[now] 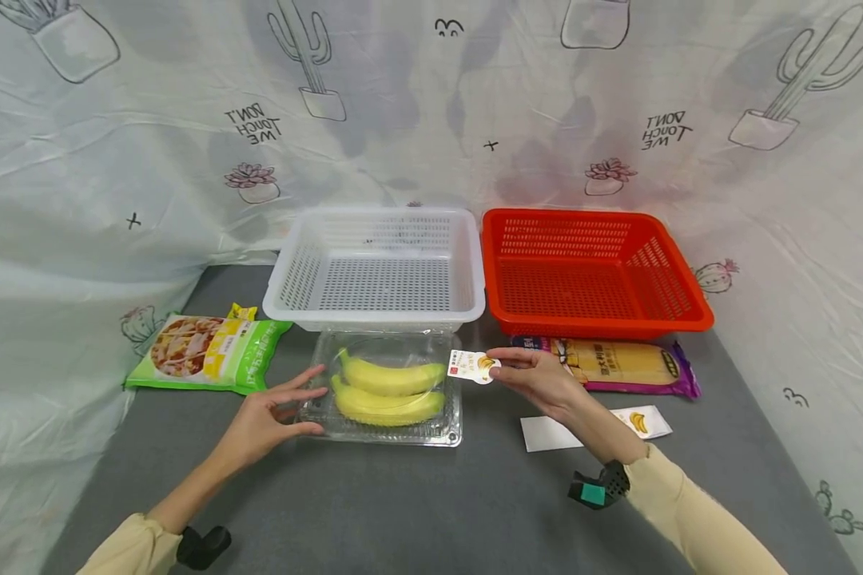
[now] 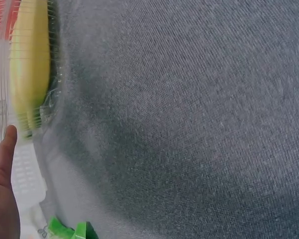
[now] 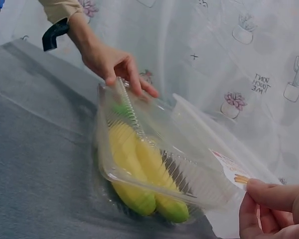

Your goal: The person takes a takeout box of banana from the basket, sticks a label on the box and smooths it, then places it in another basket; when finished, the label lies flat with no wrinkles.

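A clear plastic clamshell box (image 1: 391, 437) with two yellow bananas (image 1: 388, 409) inside lies in the middle of the grey table. My left hand (image 1: 269, 415) is at its left end, thumb and fingers spread and touching the side. In the right wrist view, that hand (image 3: 112, 64) rests at the far end of the box. Between thumb and fingers, my right hand (image 1: 539, 382) pinches a small white sticker label (image 1: 467, 365) with a banana picture. The label's free end is over the right edge of the box; whether it touches the lid I cannot tell.
Behind the box stand a white basket (image 1: 374, 318) and a red basket (image 1: 590, 326). A green food packet (image 1: 219, 351) lies to the left. A purple-edged pasta packet (image 1: 618, 366) and a white label strip (image 1: 550, 434) lie to the right, partly behind my right arm.
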A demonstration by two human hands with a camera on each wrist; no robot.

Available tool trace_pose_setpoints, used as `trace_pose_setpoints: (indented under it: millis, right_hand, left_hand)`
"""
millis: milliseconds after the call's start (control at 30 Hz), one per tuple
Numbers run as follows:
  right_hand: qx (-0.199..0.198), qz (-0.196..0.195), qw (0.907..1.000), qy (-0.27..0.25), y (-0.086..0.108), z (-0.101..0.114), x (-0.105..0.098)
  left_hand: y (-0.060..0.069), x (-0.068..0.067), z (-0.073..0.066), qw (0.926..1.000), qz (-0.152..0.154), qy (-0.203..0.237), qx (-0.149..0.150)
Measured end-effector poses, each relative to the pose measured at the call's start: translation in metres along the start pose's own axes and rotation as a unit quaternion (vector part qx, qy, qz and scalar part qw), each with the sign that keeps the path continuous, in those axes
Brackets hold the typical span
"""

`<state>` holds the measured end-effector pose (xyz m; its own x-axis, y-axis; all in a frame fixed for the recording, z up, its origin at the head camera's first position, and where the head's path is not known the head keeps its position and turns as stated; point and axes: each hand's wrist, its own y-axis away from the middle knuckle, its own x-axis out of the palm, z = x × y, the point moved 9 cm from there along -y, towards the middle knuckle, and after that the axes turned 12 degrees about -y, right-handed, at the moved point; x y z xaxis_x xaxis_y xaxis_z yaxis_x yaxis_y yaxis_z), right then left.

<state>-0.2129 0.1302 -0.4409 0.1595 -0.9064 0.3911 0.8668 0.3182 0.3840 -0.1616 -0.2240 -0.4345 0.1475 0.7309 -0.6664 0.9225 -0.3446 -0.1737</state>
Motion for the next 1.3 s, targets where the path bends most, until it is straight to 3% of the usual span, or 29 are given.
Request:
trace_pose_setpoints:
  millis: [300,600,900,1067,1300]
  right_hand:
    - [0.009,0.106,0.9941,0.019,-0.030,0.011,0.027]
    - [0.028,0.146,0.9889,0.012,-0.051,0.014,0.050]
    - [0.055,0.203,0.9766,0.047,-0.066,0.015,0.070]
    - [0.060,0.255,0.9616,0.083,-0.076,0.014,0.089]
    - [0.077,0.317,0.9312,0.164,-0.084,0.013,0.111]
  left_hand:
    - [0.000,0.001,0.003,0.9993,0.008,0.024,-0.027]
    - [0.001,0.001,0.002,0.9988,0.011,0.033,-0.035]
    - [0.000,0.002,0.001,0.9983,0.014,0.039,-0.041]
    - [0.001,0.002,0.002,0.9980,0.014,0.047,-0.040]
    - [0.001,0.003,0.003,0.9979,0.009,0.047,-0.043]
